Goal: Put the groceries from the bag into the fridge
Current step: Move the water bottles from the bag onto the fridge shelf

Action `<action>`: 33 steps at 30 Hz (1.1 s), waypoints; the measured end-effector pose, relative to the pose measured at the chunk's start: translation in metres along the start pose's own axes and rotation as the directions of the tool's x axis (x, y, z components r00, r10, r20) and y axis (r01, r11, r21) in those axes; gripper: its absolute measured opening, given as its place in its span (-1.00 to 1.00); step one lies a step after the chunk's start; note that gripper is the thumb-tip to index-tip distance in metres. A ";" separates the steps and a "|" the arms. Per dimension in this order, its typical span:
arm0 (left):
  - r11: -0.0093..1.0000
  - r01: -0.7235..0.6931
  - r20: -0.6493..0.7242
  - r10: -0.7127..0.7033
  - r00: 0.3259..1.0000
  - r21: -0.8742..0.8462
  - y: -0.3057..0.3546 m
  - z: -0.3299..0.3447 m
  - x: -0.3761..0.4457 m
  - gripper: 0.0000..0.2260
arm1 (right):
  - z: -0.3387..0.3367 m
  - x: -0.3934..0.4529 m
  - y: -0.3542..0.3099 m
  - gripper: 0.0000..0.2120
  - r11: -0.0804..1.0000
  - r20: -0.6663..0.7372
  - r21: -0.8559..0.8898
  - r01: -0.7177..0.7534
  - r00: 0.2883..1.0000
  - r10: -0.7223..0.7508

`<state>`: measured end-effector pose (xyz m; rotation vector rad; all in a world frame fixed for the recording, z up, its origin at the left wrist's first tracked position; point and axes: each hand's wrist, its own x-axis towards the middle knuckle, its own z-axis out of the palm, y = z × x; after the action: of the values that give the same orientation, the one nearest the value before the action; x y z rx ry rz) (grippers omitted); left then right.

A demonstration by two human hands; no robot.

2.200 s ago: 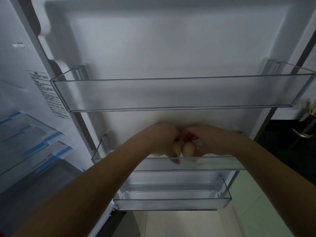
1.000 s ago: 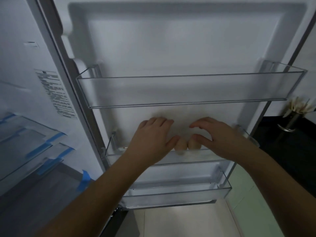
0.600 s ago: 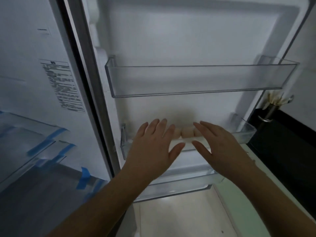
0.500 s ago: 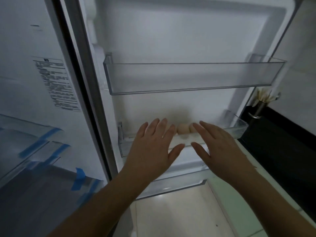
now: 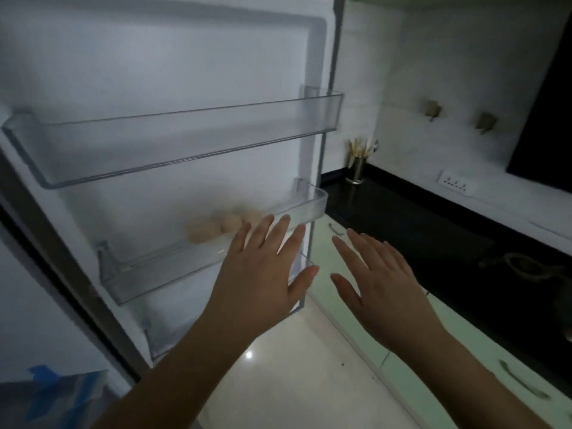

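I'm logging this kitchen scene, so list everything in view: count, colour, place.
Eggs: about three, blurred, pale tan, middle door shelf.
Door shelves: three, clear plastic, on the white fridge door; the lowest mostly hidden.
Utensil holder: one, metallic, on the black counter.
Wall socket: one, white, above the counter.
Wall hooks: two, brownish, white wall.
Blue tape: strips, bottom left.
Left hand: open, in front of the middle shelf.
Right hand: open, beside it.

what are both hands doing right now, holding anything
Left hand: open, fingers straight, holding nothing, in front of the door shelf with the eggs.
Right hand: open, holding nothing.
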<state>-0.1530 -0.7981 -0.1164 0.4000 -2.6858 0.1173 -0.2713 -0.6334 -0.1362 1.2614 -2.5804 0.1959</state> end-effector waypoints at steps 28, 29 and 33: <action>0.655 -0.713 0.022 0.740 0.672 -0.249 0.433 -0.002 -0.020 -0.40 | -0.108 -0.368 0.220 -0.42 0.621 -0.144 -0.171 -0.765 0.643 0.752; 0.628 -0.735 0.011 0.762 0.648 -0.257 0.446 -0.003 -0.020 -0.40 | -0.109 -0.378 0.225 -0.42 0.598 -0.147 -0.173 -0.783 0.620 0.770; 0.515 -0.805 -0.036 0.836 0.548 -0.294 0.495 0.000 -0.017 -0.39 | -0.116 -0.410 0.245 -0.42 0.501 -0.170 -0.194 -0.844 0.532 0.830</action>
<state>-0.2847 -0.3214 -0.1337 -1.0405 -2.6866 -0.0193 -0.2037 -0.1464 -0.1463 -0.2051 -2.8119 0.0580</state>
